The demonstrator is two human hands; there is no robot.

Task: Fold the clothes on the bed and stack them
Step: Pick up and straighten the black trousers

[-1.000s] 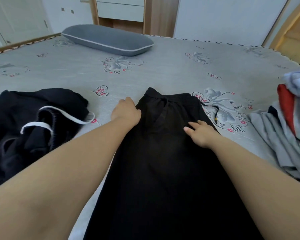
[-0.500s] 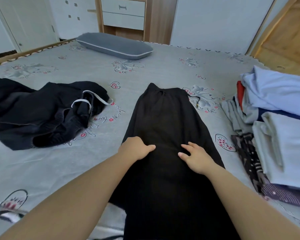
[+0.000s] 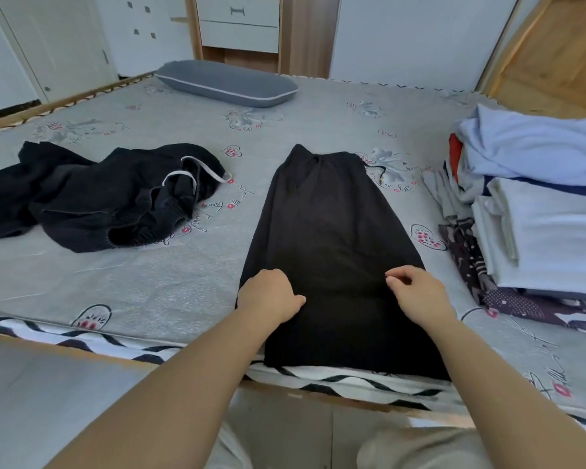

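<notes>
A long black garment (image 3: 329, 214) lies flat down the middle of the bed (image 3: 142, 286), and its near end reaches the bed's front edge. My left hand (image 3: 271, 296) grips the garment's left edge with curled fingers. My right hand (image 3: 416, 292) sits at its right edge, fingers curled and pinching the cloth. A crumpled black garment with white cords (image 3: 109, 198) lies to the left. On the right stands a stack of folded clothes (image 3: 548, 225) in white, pale blue and navy.
A grey pillow (image 3: 227, 82) lies at the head of the bed. Behind it are a wooden drawer unit (image 3: 239, 25) and white walls. A dark patterned cloth (image 3: 508, 292) lies under the stack. The bed's wooden front rail (image 3: 82, 350) runs just in front of me.
Both hands have slid down the black garment from near its far end to near the bed's front edge. The view has pulled back, and the stack on the right now shows.
</notes>
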